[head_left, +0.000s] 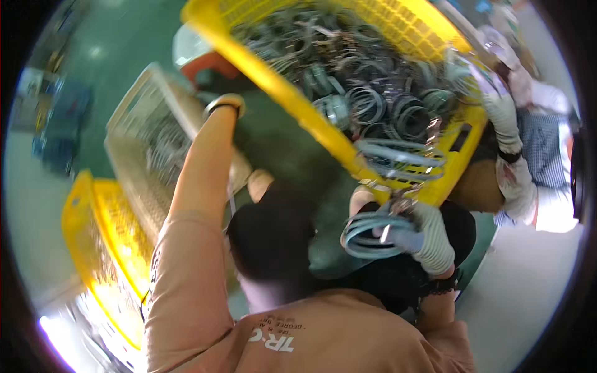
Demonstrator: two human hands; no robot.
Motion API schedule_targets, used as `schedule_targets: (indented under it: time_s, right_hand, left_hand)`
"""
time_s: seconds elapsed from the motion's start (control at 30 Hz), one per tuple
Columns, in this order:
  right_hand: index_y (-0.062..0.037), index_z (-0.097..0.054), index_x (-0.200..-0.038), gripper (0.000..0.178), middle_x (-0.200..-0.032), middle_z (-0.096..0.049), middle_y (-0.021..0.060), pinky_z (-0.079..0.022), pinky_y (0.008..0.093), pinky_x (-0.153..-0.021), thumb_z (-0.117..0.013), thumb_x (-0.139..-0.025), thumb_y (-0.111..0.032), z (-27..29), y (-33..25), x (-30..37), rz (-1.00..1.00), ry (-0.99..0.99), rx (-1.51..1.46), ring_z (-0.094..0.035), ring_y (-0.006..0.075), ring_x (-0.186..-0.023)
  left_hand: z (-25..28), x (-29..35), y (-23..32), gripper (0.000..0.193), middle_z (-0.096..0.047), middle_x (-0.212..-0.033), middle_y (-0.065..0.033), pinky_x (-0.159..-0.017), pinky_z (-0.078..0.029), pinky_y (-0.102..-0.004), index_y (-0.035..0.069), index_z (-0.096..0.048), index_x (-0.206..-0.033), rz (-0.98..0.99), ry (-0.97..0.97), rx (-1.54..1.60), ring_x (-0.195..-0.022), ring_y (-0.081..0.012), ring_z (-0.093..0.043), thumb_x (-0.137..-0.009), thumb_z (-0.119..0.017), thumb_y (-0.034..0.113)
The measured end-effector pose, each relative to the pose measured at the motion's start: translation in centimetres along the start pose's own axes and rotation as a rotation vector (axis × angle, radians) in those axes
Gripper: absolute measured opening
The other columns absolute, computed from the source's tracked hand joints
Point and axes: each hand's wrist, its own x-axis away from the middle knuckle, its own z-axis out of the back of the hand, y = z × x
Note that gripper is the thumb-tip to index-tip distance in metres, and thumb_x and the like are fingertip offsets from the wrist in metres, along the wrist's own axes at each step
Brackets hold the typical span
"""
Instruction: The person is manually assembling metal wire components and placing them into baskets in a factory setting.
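My right hand [430, 237], in a whitish knitted glove, is closed around a coil of pale blue cable [372, 241], with loops hanging out to its left. Shiny metal-looking pieces [401, 204] show at the top of that coil. Just beyond it stands a large yellow basket [280, 81], heaped with similar coils [367, 102]. One pale coil [401, 158] lies at the basket's near corner, above my right hand. My left arm stretches forward on the left, with a pale band [225, 104] at the wrist. The fingers of that hand are hidden.
A beige crate [115, 149] with pale coils stands beside my left arm, with another yellow basket [78, 217] nearer left. An orange-and-white object [208, 65] sits behind the large basket's edge. At right, a co-worker's gloved hand [502, 115] reaches to the large basket's far end.
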Motion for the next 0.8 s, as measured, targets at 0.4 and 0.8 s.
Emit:
schedule_targets:
  time_s: [0.4, 0.8]
  right_hand:
    - [0.0002, -0.068, -0.120, 0.041, -0.105, -0.073, 0.0068, -0.052, 0.0297, -0.091, -0.075, -0.091, -0.027, 4.0, 2.1, -1.5, -0.212, 0.017, -0.014, -0.065, 0.0122, -0.095]
    - [-0.0010, -0.069, -0.118, 0.034, -0.107, -0.073, 0.0038, -0.052, 0.0306, -0.093, -0.077, -0.090, -0.020, 1.1, 1.3, 2.7, 0.064, -0.204, -0.120, -0.066, 0.0118, -0.098]
  left_hand:
    - [-1.7, -1.4, 10.3, 0.041, -0.069, -0.137, -0.0103, -0.098, -0.056, -0.0485, 0.015, -0.076, -0.125, 0.221, 0.099, -0.281, -0.127, -0.0315, -0.066, -0.085, -0.080, 0.021]
    - [24.5, 19.2, 4.7, 0.028, -0.073, -0.105, -0.0222, -0.083, -0.059, -0.0470, 0.010, -0.080, -0.099, -0.048, 0.862, -0.462, -0.097, -0.0406, -0.073, -0.081, -0.067, 0.028]
